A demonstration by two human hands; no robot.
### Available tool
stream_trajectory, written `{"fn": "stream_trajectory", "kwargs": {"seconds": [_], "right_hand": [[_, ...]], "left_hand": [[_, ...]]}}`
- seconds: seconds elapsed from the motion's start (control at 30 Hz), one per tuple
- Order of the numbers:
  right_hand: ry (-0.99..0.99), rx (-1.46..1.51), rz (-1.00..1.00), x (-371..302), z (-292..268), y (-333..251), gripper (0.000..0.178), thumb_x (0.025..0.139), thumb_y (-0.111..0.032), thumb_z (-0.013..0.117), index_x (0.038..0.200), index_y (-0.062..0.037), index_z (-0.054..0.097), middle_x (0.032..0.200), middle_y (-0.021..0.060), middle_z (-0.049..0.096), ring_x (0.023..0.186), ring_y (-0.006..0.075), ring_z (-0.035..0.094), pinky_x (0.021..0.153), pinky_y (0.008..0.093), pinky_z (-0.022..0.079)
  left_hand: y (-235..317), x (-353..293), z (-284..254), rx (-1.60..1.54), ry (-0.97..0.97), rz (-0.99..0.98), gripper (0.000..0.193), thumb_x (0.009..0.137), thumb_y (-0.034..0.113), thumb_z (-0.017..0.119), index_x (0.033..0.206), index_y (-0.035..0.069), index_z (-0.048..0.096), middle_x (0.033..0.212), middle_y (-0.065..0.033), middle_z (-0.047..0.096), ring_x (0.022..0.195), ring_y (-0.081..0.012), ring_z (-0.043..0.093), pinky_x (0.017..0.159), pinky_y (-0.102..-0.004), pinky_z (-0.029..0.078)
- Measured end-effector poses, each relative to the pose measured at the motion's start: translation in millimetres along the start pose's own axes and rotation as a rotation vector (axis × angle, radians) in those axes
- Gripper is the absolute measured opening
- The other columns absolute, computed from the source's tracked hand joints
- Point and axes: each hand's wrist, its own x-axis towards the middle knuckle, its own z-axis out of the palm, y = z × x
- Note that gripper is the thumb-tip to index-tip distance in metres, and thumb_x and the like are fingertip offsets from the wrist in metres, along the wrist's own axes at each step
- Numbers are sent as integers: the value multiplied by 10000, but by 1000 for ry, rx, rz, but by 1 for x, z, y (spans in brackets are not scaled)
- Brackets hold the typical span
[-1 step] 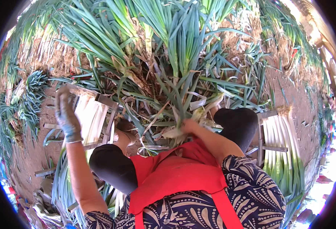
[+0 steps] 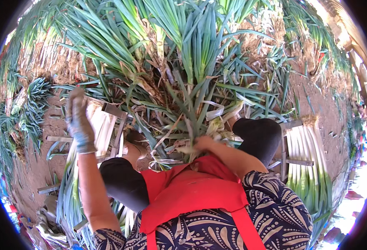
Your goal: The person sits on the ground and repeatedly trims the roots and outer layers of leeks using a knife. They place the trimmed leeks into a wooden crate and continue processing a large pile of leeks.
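My left hand point(image 2: 80, 121), in a pale glove with a bluish cuff, is raised with its fingers stretched out and holds nothing. Below and beside it, long green onions point(image 2: 103, 129) with white stalks lie on a low metal rack point(image 2: 116, 109). Between my knees, my bare right hand point(image 2: 204, 144) is closed on green onion leaves point(image 2: 187, 148), though its fingertips are partly hidden and slightly blurred. Torn leaves and peelings point(image 2: 166, 137) lie around it. Just ahead stands a big heap of unpeeled green onions point(image 2: 200, 50), tops upward.
More clean green onions point(image 2: 306, 146) rest on a second metal rack point(image 2: 298, 162) at my right. Bundles with roots point(image 2: 46, 58) line the far left, and others point(image 2: 316, 62) the far right. Bare soil point(image 2: 316, 100) shows between. My red apron point(image 2: 196, 191) hangs over my lap.
My left hand has shifted slightly right and its fingers stay stretched. My right hand has drawn slightly left, toward me, with the leaves.
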Motion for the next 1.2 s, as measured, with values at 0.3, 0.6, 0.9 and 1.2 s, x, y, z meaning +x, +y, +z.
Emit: {"fn": "stream_trajectory", "kwargs": {"seconds": [0.3, 0.6, 0.9, 1.2], "right_hand": [[286, 285, -134, 53, -77, -10, 464, 813, -448, 598, 956, -16, 689, 857, 215, 676, 851, 377, 653, 785, 446, 512], [466, 1008, 326, 186, -193, 21, 744, 894, -335, 617, 1480, -62, 249, 1468, 171, 353, 1238, 353, 471, 984, 479, 436], [530, 1370, -163, 147, -167, -43, 272, 812, -144, 698, 1047, -18, 645, 821, 53, 667, 670, 131, 586, 611, 312, 503], [-79, 1408, -916, -33, -198, -146, 233, 814, -161, 729, 986, -76, 596, 789, -11, 572, 622, 81, 531, 539, 246, 451]], "left_hand": [[-60, -25, 165, -107, -36, -651, 310, 922, 141, 597, 1213, 34, 585, 1164, -84, 632, 1080, -187, 600, 964, -339, 462], [-61, -10, 172, -34, -201, -599, 344, 926, 125, 613, 1244, 10, 554, 1203, -59, 600, 1115, -133, 540, 983, -275, 409], [-64, -2, 173, -201, -109, -719, 362, 933, 157, 590, 1249, -12, 540, 1198, -96, 605, 1130, -166, 549, 988, -299, 415], [-47, 9, 185, -428, -308, -488, 618, 891, 391, 627, 1350, 17, 447, 1279, -132, 556, 1160, -249, 545, 1024, -381, 405]]}}
